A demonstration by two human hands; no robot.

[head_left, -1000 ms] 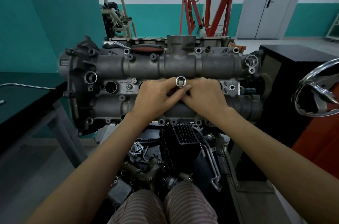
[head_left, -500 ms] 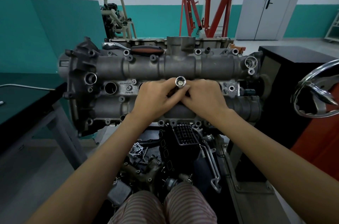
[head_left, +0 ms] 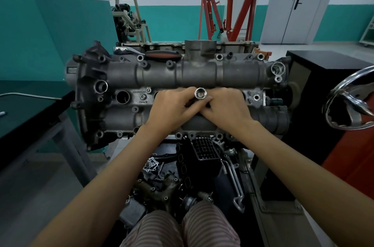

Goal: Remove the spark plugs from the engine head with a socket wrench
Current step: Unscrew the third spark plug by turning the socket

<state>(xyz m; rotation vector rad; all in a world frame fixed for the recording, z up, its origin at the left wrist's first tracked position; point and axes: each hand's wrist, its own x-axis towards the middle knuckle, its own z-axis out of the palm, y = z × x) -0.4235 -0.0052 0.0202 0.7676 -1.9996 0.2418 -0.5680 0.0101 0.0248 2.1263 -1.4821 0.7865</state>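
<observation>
We look down on the engine head, which lies long from left to right across the view. Its spark plug wells run in a row along the middle, and one open well shows far to our left. Our left hand and right hand meet at the centre of this row, fingers curled in from both sides around the socket, which they hold between them. The socket stands with its long axis pointing up toward us, open end on top, so we judge it sits in a middle well. Both hands are equally near. The ratchet wrench rests on the far edge, beyond the left hand. No spark plug is visible.
</observation>
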